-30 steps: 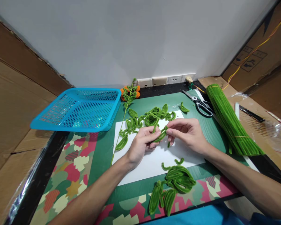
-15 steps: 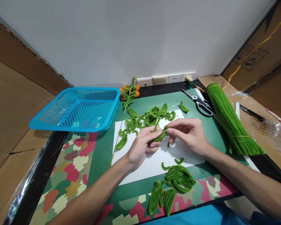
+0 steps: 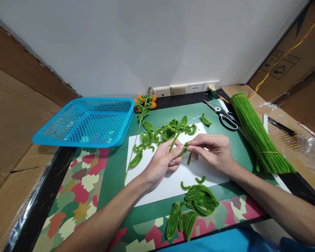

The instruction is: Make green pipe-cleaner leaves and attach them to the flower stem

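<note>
Both hands meet over a white sheet of paper (image 3: 152, 189) and grip one piece of bent green pipe cleaner (image 3: 183, 151). My left hand (image 3: 166, 157) is closed round it, with one fuzzy end sticking up past the fingers. With thumb and fingertips, my right hand (image 3: 212, 150) pinches the other end, and a short tail hangs below. Just beyond lie several green pipe-cleaner leaves (image 3: 169, 133). Nearer the table's front edge sits another group of leaves (image 3: 202, 199). Part of the held piece is hidden by my fingers.
A blue perforated basket (image 3: 120, 138) stands at the left. Beside it lies a green stem with orange flowers (image 3: 144, 105). Scissors (image 3: 225, 117), a bundle of green pipe cleaners (image 3: 259, 136) and a black pen-like tool (image 3: 281, 126) lie at the right. Wall sockets (image 3: 178, 90) are behind.
My right hand has shifted slightly to the right, still pinching the pipe cleaner. My left hand has turned a little, and more of the hanging tail shows. Everything else stays put.
</note>
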`<action>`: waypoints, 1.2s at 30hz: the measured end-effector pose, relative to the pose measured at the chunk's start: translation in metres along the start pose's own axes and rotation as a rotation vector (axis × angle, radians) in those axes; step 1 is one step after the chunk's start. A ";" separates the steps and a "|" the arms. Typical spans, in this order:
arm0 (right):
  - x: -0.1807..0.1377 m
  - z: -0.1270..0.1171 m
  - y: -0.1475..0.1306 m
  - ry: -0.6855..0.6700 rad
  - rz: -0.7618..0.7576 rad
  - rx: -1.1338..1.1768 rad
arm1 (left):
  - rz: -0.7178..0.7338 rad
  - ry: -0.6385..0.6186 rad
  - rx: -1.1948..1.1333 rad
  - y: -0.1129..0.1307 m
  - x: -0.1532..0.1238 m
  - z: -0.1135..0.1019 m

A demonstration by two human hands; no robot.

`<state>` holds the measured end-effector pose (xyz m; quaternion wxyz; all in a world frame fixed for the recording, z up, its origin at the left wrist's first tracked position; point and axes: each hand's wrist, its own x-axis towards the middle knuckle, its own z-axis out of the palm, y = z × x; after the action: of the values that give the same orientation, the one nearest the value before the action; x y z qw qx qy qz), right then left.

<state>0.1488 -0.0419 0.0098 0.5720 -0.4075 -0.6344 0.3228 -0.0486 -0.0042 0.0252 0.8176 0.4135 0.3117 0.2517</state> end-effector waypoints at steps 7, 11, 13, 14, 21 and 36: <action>-0.002 0.000 0.000 -0.026 -0.043 -0.033 | -0.023 -0.014 -0.009 0.001 0.000 0.000; -0.003 0.002 0.000 -0.034 0.004 -0.010 | -0.020 -0.015 0.025 -0.001 -0.001 -0.003; -0.004 0.003 0.000 -0.032 0.025 0.004 | -0.011 -0.029 0.036 -0.002 -0.001 -0.005; -0.004 0.004 0.001 -0.029 0.032 0.007 | -0.008 -0.040 0.037 -0.002 -0.001 -0.005; -0.004 0.007 -0.002 -0.034 0.046 0.028 | -0.014 -0.060 0.062 -0.002 -0.001 -0.005; 0.002 0.008 -0.010 0.034 0.257 0.153 | 0.052 -0.045 0.141 -0.005 0.001 0.000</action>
<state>0.1394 -0.0442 0.0184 0.5660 -0.4460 -0.5408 0.4338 -0.0473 -0.0058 0.0208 0.7864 0.4837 0.2992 0.2409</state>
